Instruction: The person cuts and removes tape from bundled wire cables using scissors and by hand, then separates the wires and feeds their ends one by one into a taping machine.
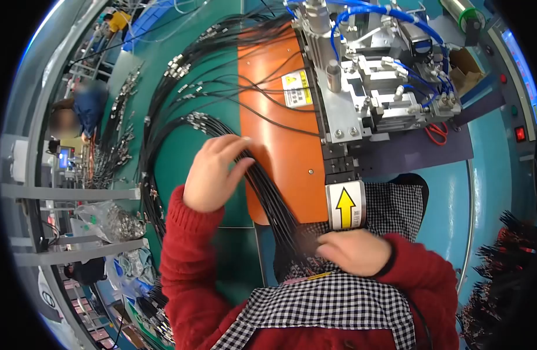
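A thick bundle of black cables runs from the green bench top over the edge of the orange plate and down to my lap. Across its upper part lies my left hand, thumb and fingers apart, with cables showing in the gap between them. My right hand is beside the lower end of the bundle, above my checked apron. Motion blurs its fingertips, so I cannot make out whether they touch the cables. Metal connectors tip the bundle's far end.
An orange plate leads to a metal machine with blue air tubes. A yellow arrow sign stands at its front. More cables lie on the green surface. Red-handled pliers or scissors rest right. A co-worker sits far left.
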A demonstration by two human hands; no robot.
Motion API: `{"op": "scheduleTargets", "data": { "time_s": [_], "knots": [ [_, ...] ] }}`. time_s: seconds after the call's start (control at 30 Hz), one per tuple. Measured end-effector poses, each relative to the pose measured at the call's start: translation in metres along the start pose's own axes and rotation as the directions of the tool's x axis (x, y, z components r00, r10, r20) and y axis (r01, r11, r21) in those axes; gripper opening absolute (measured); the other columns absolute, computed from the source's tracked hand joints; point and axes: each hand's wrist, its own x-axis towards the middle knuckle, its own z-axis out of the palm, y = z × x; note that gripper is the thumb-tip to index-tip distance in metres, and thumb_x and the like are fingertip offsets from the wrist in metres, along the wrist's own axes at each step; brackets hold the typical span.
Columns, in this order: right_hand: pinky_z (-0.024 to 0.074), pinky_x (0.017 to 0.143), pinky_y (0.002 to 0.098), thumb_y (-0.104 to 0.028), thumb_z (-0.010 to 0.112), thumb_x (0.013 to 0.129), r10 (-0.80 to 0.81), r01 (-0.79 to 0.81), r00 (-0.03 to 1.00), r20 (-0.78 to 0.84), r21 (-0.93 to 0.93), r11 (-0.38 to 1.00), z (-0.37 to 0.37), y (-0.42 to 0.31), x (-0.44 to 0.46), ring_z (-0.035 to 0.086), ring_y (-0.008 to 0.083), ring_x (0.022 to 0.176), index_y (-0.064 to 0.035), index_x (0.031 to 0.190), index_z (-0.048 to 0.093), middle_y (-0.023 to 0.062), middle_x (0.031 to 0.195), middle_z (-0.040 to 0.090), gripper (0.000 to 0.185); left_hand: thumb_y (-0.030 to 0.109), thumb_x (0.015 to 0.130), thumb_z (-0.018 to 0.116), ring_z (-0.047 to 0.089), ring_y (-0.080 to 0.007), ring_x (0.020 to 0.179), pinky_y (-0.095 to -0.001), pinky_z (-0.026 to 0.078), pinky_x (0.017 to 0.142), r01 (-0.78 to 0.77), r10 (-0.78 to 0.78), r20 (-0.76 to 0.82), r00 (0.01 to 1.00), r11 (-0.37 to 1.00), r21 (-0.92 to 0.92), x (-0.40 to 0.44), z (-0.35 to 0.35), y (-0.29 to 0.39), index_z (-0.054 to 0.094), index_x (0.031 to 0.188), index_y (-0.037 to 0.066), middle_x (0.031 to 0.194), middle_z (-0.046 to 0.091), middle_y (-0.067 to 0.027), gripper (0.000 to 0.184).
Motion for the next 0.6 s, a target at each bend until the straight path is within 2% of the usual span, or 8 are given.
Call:
{"op": "scheduleTargets", "data": {
  "time_s": [0.07, 0.13, 0.17, 0.3, 0.37, 0.4, 0.47, 0.6],
  "knots": [
    [0.0529, 0.065, 0.0380, -0.028, 0.053, 0.097, -0.024, 0.024, 1.000, 0.000, 0.064, 0.998, 0.049, 0.022, 0.020, 0.064, 0.0305, 0.066, 0.0017, 0.106, 0.059, 0.0131, 0.087, 0.067, 0.032, 0.013, 0.084, 0.063, 0.061, -0.0304, 0.091, -0.0374, 0.048, 0.084, 0.332, -0.316, -0.125, 0.940, 0.934, 0.132, -0.010, 0.008, -0.020, 0.064, 0.107, 0.006, 0.106, 0.063, -0.0107, 0.024],
    [0.0542, 0.067, 0.0361, -0.033, 0.050, 0.100, -0.058, 0.003, 0.996, 0.065, 0.642, 0.767, 0.086, 0.042, 0.042, 0.064, 0.0268, 0.067, 0.0026, 0.112, 0.054, 0.0145, 0.090, 0.065, 0.038, 0.012, 0.086, 0.062, 0.061, -0.0328, 0.092, -0.0392, 0.048, 0.086, 0.640, -0.583, -0.283, 0.762, 0.744, 0.191, -0.020, 0.021, -0.038, 0.062, 0.111, 0.004, 0.110, 0.064, -0.0130, 0.026],
    [0.0542, 0.067, 0.0361, -0.033, 0.050, 0.100, -0.069, 0.013, 0.996, 0.064, 0.635, 0.773, 0.084, 0.035, 0.047, 0.064, 0.0268, 0.067, 0.0026, 0.112, 0.054, 0.0145, 0.090, 0.065, 0.038, 0.012, 0.086, 0.062, 0.061, -0.0328, 0.092, -0.0392, 0.048, 0.086, 0.643, -0.580, -0.297, 0.758, 0.742, 0.191, -0.021, 0.025, -0.046, 0.062, 0.111, 0.004, 0.110, 0.064, -0.0130, 0.026],
    [0.0531, 0.057, 0.0307, -0.034, 0.048, 0.102, -0.005, -0.328, 0.938, 0.346, 0.896, 0.299, 0.058, -0.007, 0.053, 0.061, 0.0214, 0.058, 0.0014, 0.109, 0.051, 0.0120, 0.086, 0.063, 0.036, 0.010, 0.088, 0.059, 0.061, -0.0343, 0.097, -0.0401, 0.049, 0.089, 0.721, -0.684, -0.282, 0.673, 0.692, 0.042, -0.025, 0.040, -0.073, 0.059, 0.115, 0.002, 0.112, 0.063, -0.0144, 0.028],
    [0.0475, 0.046, 0.0245, -0.026, 0.048, 0.102, 0.193, -0.502, 0.843, 0.502, 0.605, 0.618, 0.006, -0.025, 0.054, 0.057, 0.0163, 0.049, -0.0001, 0.111, 0.045, 0.0089, 0.075, 0.062, 0.028, 0.010, 0.087, 0.059, 0.060, -0.0339, 0.099, -0.0390, 0.048, 0.089, 0.663, -0.597, -0.361, 0.717, 0.743, 0.090, -0.026, 0.044, -0.085, 0.059, 0.116, 0.002, 0.113, 0.063, -0.0142, 0.030],
    [0.0475, 0.046, 0.0245, -0.026, 0.048, 0.102, 0.198, -0.506, 0.840, 0.505, 0.601, 0.619, -0.012, -0.035, 0.046, 0.057, 0.0163, 0.049, -0.0001, 0.111, 0.045, 0.0089, 0.075, 0.062, 0.028, 0.010, 0.087, 0.059, 0.060, -0.0334, 0.100, -0.0380, 0.048, 0.089, 0.603, -0.499, -0.428, 0.754, 0.784, 0.147, -0.027, 0.046, -0.091, 0.059, 0.117, 0.003, 0.114, 0.063, -0.0139, 0.031],
    [0.0421, 0.039, 0.0241, -0.025, 0.049, 0.101, 0.286, -0.331, 0.943, 0.169, 0.559, 0.760, -0.039, -0.048, 0.034, 0.054, 0.0164, 0.043, -0.0004, 0.099, 0.047, 0.0074, 0.064, 0.059, 0.024, 0.009, 0.086, 0.060, 0.059, -0.0324, 0.103, -0.0358, 0.048, 0.089, 0.481, -0.281, -0.541, 0.792, 0.834, 0.271, -0.026, 0.049, -0.102, 0.058, 0.120, 0.003, 0.117, 0.062, -0.0135, 0.034],
    [0.0452, 0.042, 0.0307, -0.028, 0.049, 0.100, 0.292, -0.346, 0.926, 0.238, 0.235, 0.908, -0.035, -0.030, 0.024, 0.056, 0.0222, 0.045, -0.0002, 0.091, 0.051, 0.0095, 0.060, 0.059, 0.029, 0.007, 0.083, 0.061, 0.058, -0.0335, 0.105, -0.0376, 0.048, 0.091, 0.404, -0.225, -0.499, 0.837, 0.869, 0.284, -0.021, 0.054, -0.121, 0.057, 0.117, 0.003, 0.116, 0.061, -0.0132, 0.034]
  ]
}}
